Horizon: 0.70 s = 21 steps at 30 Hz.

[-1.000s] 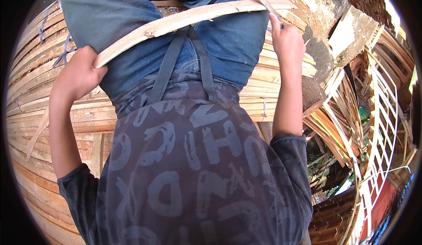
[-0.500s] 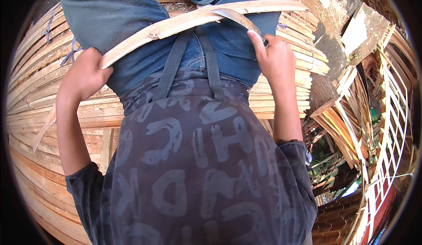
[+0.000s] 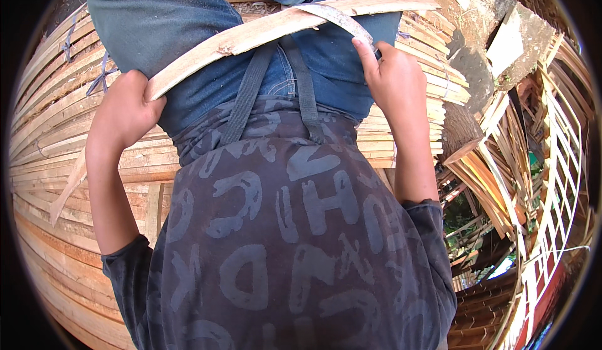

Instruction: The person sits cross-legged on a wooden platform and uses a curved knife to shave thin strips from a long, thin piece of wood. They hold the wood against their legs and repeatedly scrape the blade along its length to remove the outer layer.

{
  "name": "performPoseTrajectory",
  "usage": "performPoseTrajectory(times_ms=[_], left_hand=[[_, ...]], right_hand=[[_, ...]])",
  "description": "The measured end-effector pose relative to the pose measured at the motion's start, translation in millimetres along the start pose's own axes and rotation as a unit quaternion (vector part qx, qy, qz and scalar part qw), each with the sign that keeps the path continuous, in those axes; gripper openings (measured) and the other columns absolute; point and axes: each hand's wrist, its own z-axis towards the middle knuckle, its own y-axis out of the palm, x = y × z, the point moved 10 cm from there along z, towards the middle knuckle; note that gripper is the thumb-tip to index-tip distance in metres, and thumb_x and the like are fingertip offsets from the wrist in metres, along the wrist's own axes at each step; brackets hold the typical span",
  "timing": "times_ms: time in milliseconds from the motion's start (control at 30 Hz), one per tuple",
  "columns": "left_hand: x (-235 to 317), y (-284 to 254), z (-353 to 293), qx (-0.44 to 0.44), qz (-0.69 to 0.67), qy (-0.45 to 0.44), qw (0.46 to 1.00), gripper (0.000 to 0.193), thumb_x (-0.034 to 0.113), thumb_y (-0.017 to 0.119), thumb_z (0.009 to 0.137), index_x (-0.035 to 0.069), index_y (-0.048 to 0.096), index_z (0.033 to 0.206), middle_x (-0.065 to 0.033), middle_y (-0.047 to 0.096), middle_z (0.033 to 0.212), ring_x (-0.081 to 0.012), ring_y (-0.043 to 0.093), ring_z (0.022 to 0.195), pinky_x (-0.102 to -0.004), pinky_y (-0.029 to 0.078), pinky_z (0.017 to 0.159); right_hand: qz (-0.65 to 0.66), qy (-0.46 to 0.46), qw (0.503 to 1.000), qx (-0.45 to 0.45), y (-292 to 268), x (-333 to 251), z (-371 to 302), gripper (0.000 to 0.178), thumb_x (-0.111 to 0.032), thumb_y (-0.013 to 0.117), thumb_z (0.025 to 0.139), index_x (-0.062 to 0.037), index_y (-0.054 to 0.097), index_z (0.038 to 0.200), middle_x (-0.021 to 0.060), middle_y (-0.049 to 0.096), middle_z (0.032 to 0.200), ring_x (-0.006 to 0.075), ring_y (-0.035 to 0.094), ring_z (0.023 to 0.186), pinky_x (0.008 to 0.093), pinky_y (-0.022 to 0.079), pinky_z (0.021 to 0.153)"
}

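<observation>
A long, pale strip of split wood (image 3: 263, 31) lies slantwise across my lap, its near end low on the left. My left hand (image 3: 128, 108) is closed round that near end, and the strip's tail shows behind my forearm. In my right hand (image 3: 398, 77) is a knife with a curved blade (image 3: 335, 17); the fist hides its handle and the thumb lies along the blade's base. The blade crosses over the top of the strip, right of its middle, with the tip at the strip's far edge. A small rough knot shows on the strip left of the blade.
Bundles of split slats (image 3: 144, 155), bound with blue ties, lie beneath and beside my legs. To the right stand a cut log (image 3: 464, 146), loose strips and a woven lattice (image 3: 552, 224). A flat grey stone (image 3: 527, 49) is at the upper right.
The blade has shifted slightly up and left across the strip and its face catches more light. My left hand and the strip's near end have moved a little right and toward me.
</observation>
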Motion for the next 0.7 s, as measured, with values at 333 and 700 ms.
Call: performPoseTrajectory(times_ms=[333,700], left_hand=[[4,0,-5,0.036,0.002,0.003,0.999,0.030,0.019,0.060,0.069,-0.010,0.055,0.072,-0.0316,0.056,0.077,-0.0472,0.056,0.078,-0.0487,0.045,0.070],[10,-2,-4,0.031,-0.009,0.002,0.999,0.031,0.019,0.060,0.068,-0.012,0.056,0.071,-0.0328,0.056,0.077,-0.0482,0.057,0.078,-0.0477,0.046,0.070]], right_hand=[[-0.036,0.165,0.986,0.011,1,99,10,0.059,-0.052,0.051,0.093,0.0009,0.068,0.076,0.0263,0.063,0.069,0.0431,0.064,0.071,0.0492,0.051,0.065],[0.018,0.103,0.993,-0.050,8,44,2,0.058,-0.054,0.051,0.092,-0.0005,0.067,0.074,0.0240,0.062,0.064,0.0422,0.064,0.069,0.0481,0.051,0.062]])
